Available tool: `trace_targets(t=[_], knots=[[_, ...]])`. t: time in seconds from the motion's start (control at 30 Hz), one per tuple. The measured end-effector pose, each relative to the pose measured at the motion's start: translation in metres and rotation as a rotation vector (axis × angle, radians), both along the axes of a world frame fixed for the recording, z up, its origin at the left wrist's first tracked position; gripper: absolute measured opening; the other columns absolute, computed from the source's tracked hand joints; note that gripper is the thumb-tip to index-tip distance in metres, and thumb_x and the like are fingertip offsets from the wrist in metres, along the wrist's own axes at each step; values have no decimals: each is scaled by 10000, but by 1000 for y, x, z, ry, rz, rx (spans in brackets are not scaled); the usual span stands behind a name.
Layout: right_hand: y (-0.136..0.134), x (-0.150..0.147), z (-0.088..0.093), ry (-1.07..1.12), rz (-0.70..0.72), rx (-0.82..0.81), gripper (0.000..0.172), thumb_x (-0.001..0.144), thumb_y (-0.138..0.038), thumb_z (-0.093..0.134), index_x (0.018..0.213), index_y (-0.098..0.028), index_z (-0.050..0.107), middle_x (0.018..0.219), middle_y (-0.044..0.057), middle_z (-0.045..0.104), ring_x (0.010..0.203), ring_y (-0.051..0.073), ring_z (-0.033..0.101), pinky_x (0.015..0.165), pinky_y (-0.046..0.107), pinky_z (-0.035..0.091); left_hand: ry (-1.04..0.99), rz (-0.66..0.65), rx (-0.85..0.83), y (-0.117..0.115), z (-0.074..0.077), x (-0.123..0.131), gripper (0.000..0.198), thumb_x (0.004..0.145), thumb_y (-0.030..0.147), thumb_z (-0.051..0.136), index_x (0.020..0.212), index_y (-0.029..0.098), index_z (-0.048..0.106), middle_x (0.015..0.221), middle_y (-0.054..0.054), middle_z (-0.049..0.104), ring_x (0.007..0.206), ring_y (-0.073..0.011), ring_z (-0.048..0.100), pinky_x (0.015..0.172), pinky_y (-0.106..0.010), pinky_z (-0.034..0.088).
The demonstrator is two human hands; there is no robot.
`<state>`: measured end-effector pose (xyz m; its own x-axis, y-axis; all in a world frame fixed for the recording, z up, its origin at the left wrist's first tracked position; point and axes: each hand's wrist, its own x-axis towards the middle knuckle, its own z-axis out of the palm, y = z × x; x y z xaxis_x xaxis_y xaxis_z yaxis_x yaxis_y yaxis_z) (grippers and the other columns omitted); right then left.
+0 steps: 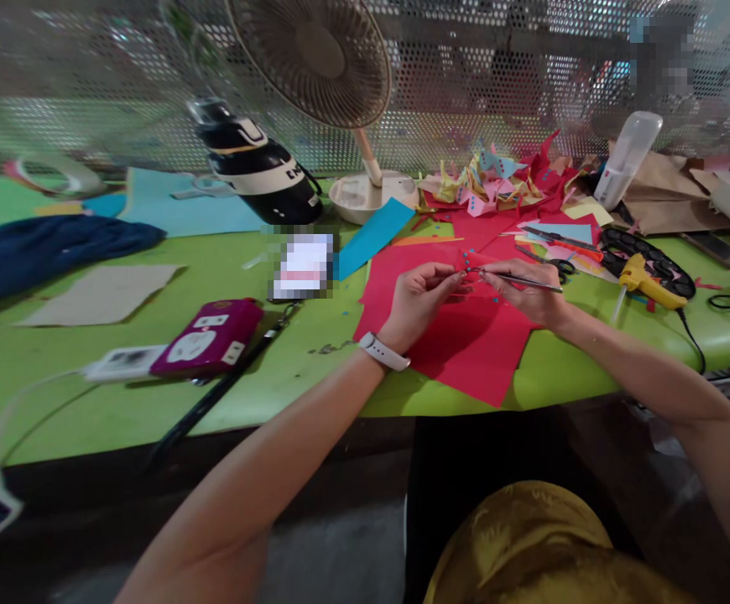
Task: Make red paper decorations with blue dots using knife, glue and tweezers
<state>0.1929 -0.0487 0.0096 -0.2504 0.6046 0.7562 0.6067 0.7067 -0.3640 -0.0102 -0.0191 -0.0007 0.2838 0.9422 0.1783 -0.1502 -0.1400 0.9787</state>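
Over the red paper [466, 352] on the green table, both hands meet near its upper part. My left hand [421, 302], with a white band at the wrist, is closed in a pinch; whatever lies between its fingertips is too small to make out. My right hand [532, 294] grips a thin metallic tool [529, 283], whose tip points left toward the left fingertips. Small blue dots [496, 299] lie on the red paper around the hands.
Scissors [563, 268] and a yellow glue gun [651, 285] lie to the right. Behind are a paper scrap pile [503, 180], a fan [371, 180] and a black bottle [270, 180]. A phone [304, 267] and purple case [207, 340] lie left.
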Motion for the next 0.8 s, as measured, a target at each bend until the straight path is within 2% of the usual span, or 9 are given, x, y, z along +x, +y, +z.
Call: trace_targets(t=[0.27,0.5,0.7,0.8], knots=[[-1,-1,0,60,47,-4,175,959,-341,605,1001,-259,754,962,12,797,780,130,749,732,226,601,2,5,-29,-2,4,0,471,655,535,859,879,165,672,843,-77,781,776,-223,769,713,-324,618],[-1,-1,1,40,19,-39,187,962,-364,594,986,-270,755,963,4,795,795,130,747,738,234,602,16,-20,-33,-3,4,-1,474,660,531,859,897,165,674,878,-90,785,804,-230,768,746,-350,627],[-2,-2,3,47,32,27,194,962,-367,596,974,-256,755,938,9,800,767,132,751,705,231,607,23,-20,-31,-3,4,-1,463,668,529,854,894,167,676,862,-81,782,816,-237,768,770,-367,626],[-3,-1,3,44,25,8,187,957,-365,603,979,-262,758,955,8,801,779,132,753,724,235,613,12,-17,-27,-2,4,-1,465,665,530,857,891,165,680,854,-80,779,818,-237,768,746,-354,625]])
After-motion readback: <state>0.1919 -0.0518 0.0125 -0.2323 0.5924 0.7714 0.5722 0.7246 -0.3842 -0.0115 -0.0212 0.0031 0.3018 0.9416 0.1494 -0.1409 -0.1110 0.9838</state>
